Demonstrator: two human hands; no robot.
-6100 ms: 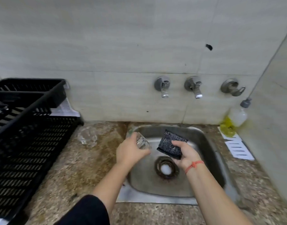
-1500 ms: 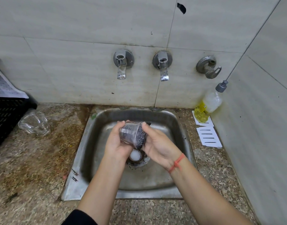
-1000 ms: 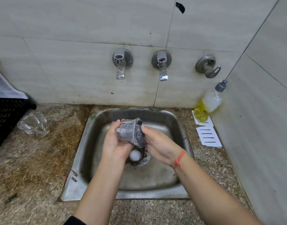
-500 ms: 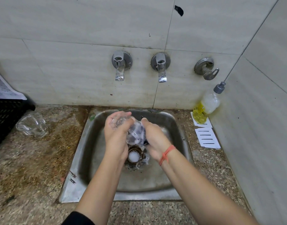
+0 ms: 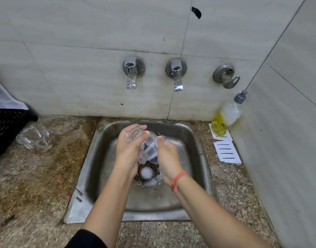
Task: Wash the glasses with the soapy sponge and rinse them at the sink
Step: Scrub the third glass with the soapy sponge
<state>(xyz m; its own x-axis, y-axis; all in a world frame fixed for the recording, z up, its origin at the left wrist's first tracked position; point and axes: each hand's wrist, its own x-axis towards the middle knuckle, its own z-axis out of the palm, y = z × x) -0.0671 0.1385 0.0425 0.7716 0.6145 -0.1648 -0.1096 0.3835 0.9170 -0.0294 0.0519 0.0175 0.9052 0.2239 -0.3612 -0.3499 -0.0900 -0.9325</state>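
Forearms are extended over the sink. A glass is gripped in the curled left hand, while a sponge is pinched inside it by the right hand.

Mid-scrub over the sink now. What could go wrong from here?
The soapy glass could slip from the left hand while the right hand works the sponge inside it, and break in the steel sink. The other glass appears to lie on its side on the counter and might roll.
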